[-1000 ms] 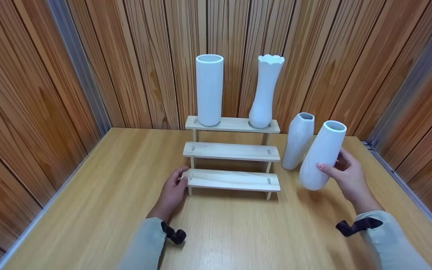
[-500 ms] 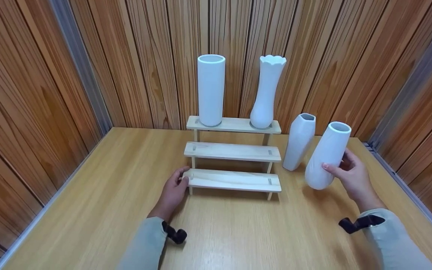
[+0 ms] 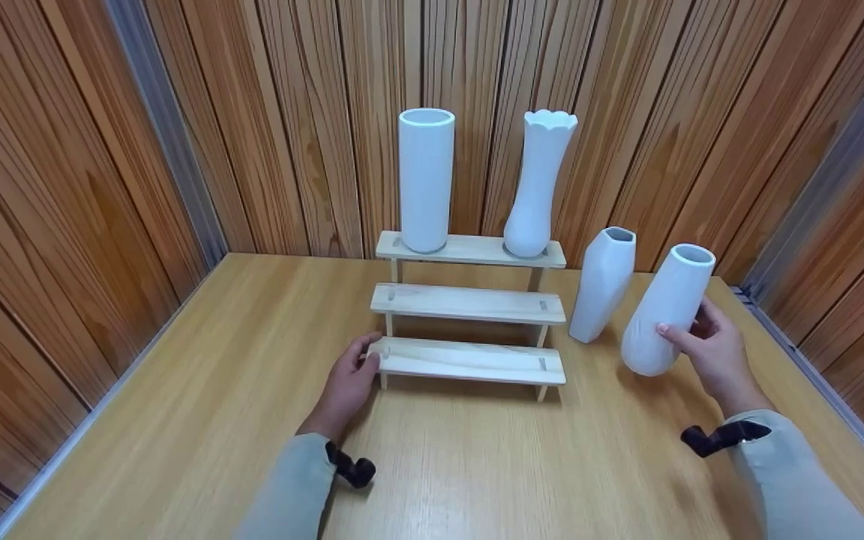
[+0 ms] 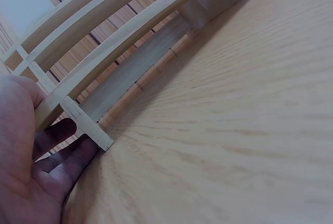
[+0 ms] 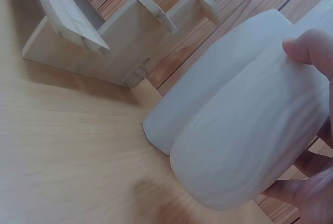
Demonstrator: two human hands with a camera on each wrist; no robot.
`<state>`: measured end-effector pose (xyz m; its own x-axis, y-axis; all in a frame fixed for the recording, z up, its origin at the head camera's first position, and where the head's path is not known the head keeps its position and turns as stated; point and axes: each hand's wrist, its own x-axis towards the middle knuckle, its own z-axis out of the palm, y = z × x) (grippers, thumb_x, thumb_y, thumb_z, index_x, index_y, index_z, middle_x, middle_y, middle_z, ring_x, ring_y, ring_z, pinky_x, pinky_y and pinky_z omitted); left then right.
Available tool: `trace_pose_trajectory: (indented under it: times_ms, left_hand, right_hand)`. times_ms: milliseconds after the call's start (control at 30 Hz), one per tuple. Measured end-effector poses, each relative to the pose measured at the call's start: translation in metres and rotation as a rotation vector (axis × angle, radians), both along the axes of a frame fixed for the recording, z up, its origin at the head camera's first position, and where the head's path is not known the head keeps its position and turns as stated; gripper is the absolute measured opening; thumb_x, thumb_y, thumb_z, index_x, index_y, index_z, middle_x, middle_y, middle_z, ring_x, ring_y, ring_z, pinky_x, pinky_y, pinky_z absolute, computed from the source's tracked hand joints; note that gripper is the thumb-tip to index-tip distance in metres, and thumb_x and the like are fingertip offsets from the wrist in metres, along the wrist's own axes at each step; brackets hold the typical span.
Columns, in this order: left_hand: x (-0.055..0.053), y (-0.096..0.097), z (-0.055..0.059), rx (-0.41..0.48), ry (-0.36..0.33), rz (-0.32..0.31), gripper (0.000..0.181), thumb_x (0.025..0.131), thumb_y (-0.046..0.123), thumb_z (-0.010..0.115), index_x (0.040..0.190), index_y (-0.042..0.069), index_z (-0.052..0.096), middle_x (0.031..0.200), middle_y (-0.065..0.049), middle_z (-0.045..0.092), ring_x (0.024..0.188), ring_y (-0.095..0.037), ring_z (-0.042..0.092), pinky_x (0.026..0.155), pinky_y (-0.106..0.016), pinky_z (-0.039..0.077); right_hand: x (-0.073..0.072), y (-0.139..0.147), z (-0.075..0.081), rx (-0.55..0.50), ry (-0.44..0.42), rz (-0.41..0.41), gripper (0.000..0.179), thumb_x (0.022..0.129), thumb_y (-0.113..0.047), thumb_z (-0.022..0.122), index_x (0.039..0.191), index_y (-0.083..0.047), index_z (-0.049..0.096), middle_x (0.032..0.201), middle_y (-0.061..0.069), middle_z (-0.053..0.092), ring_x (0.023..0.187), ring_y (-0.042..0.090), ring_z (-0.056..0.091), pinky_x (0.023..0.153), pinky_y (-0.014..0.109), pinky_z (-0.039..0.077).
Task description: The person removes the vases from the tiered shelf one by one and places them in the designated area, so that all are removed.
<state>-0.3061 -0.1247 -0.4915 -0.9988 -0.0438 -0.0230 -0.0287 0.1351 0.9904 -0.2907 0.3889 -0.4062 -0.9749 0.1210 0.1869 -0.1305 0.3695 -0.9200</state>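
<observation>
My right hand grips a white tapered vase round its side, thumb in front. The vase leans to the right with its mouth up, and its shadow falls on the table below. Just left of it a white faceted vase stands on the table; the two overlap in the right wrist view. At the left end of a three-step wooden display shelf, my left hand holds the lowest step. In the left wrist view its fingers curl behind the end support.
On the top step stand a white cylinder vase at the left and a white scallop-rimmed vase at the right. Wood-panelled walls enclose the wooden table at the back and sides.
My right hand has carried the tapered vase a little to the right, away from the faceted vase. The left hand keeps its hold on the shelf; the whole view has shifted slightly.
</observation>
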Motion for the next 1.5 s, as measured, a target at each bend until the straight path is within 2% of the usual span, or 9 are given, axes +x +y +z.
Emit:
trace_pose_trajectory:
  times_ms: [200,533,767,967,1100,1500]
  left_hand:
    - [0.000,0.000,0.000,-0.008,0.006,-0.001,0.040,0.108,0.024,0.047,0.147,0.021,0.049,0.146,-0.003,0.049,0.129,-0.024,0.050,0.108,-0.045,0.045]
    - [-0.001,0.001,-0.002,-0.032,-0.026,0.020,0.039,0.107,0.028,0.048,0.146,0.025,0.050,0.147,-0.001,0.047,0.130,-0.023,0.048,0.108,-0.045,0.044]
    - [0.001,0.001,-0.005,-0.035,0.020,0.007,0.039,0.107,0.022,0.048,0.146,0.020,0.050,0.150,-0.005,0.047,0.129,-0.024,0.049,0.110,-0.045,0.042]
    - [0.002,0.000,-0.007,-0.029,0.013,0.003,0.040,0.107,0.024,0.048,0.147,0.020,0.050,0.151,-0.004,0.047,0.130,-0.024,0.049,0.110,-0.045,0.042]
    - [0.003,0.000,-0.005,-0.029,0.003,-0.005,0.041,0.107,0.025,0.049,0.147,0.022,0.050,0.152,-0.003,0.045,0.134,-0.023,0.047,0.112,-0.045,0.040]
    - [0.000,-0.002,-0.001,-0.034,-0.011,-0.004,0.039,0.107,0.028,0.048,0.146,0.025,0.050,0.149,-0.001,0.047,0.133,-0.022,0.047,0.111,-0.045,0.042]
  right_hand:
    - [-0.005,0.006,-0.005,0.004,-0.016,-0.010,0.094,0.090,-0.047,0.071,0.163,-0.029,0.014,0.164,0.016,0.025,0.145,0.045,0.031,0.111,0.064,0.032]
    - [-0.005,0.015,-0.016,0.004,-0.021,-0.025,0.095,0.090,-0.050,0.071,0.163,-0.029,0.015,0.165,0.014,0.025,0.145,0.044,0.031,0.112,0.062,0.032]
    - [-0.007,0.017,-0.026,-0.019,-0.040,-0.026,0.097,0.090,-0.047,0.072,0.163,-0.029,0.011,0.166,0.013,0.021,0.146,0.043,0.028,0.114,0.063,0.028]
    - [-0.005,0.018,-0.036,-0.078,-0.054,-0.014,0.095,0.089,-0.046,0.073,0.162,-0.034,0.015,0.167,0.009,0.022,0.146,0.040,0.027,0.115,0.064,0.024]
    - [-0.005,0.018,-0.037,-0.143,-0.058,-0.002,0.094,0.088,-0.044,0.076,0.161,-0.037,0.017,0.167,0.005,0.021,0.147,0.039,0.025,0.116,0.065,0.020]
    - [-0.013,0.023,-0.038,-0.165,-0.073,-0.010,0.100,0.089,-0.044,0.074,0.161,-0.040,0.004,0.170,0.001,0.011,0.152,0.038,0.017,0.115,0.064,0.020]
